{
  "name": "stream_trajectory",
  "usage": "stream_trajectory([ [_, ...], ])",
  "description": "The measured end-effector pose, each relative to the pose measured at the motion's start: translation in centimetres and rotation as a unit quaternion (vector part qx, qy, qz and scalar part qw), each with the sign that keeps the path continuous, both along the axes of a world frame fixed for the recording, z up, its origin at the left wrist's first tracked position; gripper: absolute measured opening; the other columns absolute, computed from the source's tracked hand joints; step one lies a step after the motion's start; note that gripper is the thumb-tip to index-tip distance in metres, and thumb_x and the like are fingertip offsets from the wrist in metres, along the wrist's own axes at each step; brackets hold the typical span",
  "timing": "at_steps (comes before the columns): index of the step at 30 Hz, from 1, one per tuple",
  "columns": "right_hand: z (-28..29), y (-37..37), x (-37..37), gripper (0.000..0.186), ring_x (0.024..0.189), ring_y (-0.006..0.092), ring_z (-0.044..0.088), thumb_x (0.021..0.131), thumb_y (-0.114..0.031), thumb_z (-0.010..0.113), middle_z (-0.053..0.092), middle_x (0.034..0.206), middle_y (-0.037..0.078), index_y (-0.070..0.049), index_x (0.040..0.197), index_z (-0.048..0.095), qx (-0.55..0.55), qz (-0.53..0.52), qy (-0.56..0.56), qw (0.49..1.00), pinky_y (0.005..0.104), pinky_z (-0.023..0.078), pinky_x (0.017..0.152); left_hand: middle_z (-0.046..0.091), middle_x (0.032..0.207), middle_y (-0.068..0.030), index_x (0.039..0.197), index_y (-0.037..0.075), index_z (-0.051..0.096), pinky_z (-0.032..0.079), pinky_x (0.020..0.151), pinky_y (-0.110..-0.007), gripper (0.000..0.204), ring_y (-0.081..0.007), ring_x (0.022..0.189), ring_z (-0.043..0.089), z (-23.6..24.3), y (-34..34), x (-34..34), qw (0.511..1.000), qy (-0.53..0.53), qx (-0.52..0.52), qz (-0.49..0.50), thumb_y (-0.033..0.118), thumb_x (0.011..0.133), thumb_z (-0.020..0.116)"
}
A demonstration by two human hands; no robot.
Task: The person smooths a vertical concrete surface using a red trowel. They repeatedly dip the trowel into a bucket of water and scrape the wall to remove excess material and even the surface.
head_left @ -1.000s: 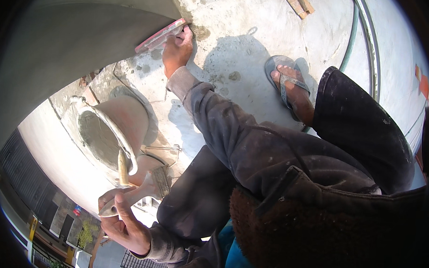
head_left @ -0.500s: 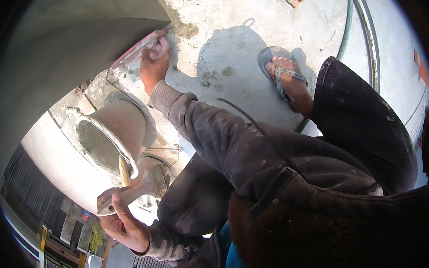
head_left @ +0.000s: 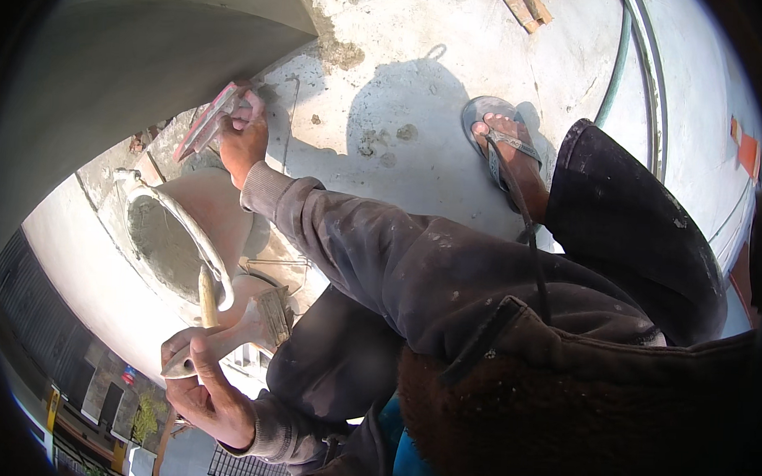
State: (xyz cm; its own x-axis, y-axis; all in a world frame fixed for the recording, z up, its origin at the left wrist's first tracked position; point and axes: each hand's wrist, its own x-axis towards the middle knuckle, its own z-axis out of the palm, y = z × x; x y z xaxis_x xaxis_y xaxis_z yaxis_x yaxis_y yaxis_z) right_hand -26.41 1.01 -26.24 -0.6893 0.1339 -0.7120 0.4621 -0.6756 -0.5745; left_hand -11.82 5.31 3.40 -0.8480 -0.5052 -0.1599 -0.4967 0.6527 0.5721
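Note:
In my left hand [head_left: 212, 396], lower left, is a flat paintbrush [head_left: 235, 329]. My fingers pinch its pale handle near the holed end, and the crusted bristles point right. A wooden stick [head_left: 207, 295] rises from behind those fingers against the bucket's rim; I cannot tell whether I grip it too. My right hand [head_left: 246, 137] reaches out to the upper left, closed on a red-edged plastering float [head_left: 207, 124] tilted beside the grey curved wall [head_left: 169, 58]. Just below that hand, a mortar-smeared bucket [head_left: 227, 212] with a whitish handle [head_left: 184, 218] leans with its mouth to the left.
My sandalled foot [head_left: 510, 146] rests on the pale, stained concrete floor [head_left: 363, 36]. A green hose [head_left: 619, 66] runs along the right, and wooden pieces [head_left: 525, 10] lie at the top. Thin wire or rod [head_left: 271, 261] lies by the bucket. A shuttered building shows lower left.
My right hand has drawn the float down and left, away from the foot of the wall and closer to the bucket. The left hand with the brush has shifted only slightly.

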Motion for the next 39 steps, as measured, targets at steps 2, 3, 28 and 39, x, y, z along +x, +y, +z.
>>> stream_trajectory([
  [2,-0.1,2.0,0.3,0.05,0.112,0.0217,0.057,0.096,-0.004,0.06,0.054,0.123,0.014,-0.003,0.139,0.035,-0.058,-0.118,0.015,0.991,0.0404,0.055,0.094,0.069,0.089,-0.0164,0.098,-0.008,0.06,0.05,0.077,-0.027,0.023,-0.0175,0.078,0.065,-0.2,-0.5,0.3,1.0,-0.002,0.005,-0.015,0.014,0.103,0.057],
  [3,0.6,3.7,0.2,0.045,0.114,0.024,0.057,0.097,-0.005,0.058,0.051,0.127,0.014,-0.004,0.136,0.035,-0.072,-0.125,0.054,0.988,0.0436,0.055,0.096,0.068,0.089,-0.0156,0.095,-0.008,0.06,0.049,0.074,-0.027,0.023,-0.017,0.078,0.064,0.9,-0.4,0.7,1.0,-0.009,-0.004,-0.003,0.013,0.103,0.057],
  [28,12.1,14.4,3.5,0.047,0.102,0.0118,0.06,0.094,-0.008,0.06,0.064,0.107,0.007,0.006,0.137,0.049,0.107,0.421,0.342,0.833,0.0256,0.049,0.088,0.068,0.085,-0.0117,0.086,-0.005,0.064,0.049,0.066,-0.028,0.018,-0.0165,0.072,0.066,4.9,1.0,4.9,0.994,0.063,-0.054,0.074,0.009,0.097,0.063],
  [39,12.7,-5.8,-4.9,0.026,0.095,0.015,0.067,0.095,-0.023,0.065,0.07,0.104,0.008,-0.003,0.112,0.069,-0.013,0.776,0.48,0.408,0.0319,0.055,0.079,0.065,0.094,-0.0061,0.086,0.012,0.058,0.053,0.067,-0.03,0.018,-0.0173,0.08,0.062,4.3,1.8,9.7,0.963,-0.057,-0.173,-0.197,0.02,0.073,0.067],
])
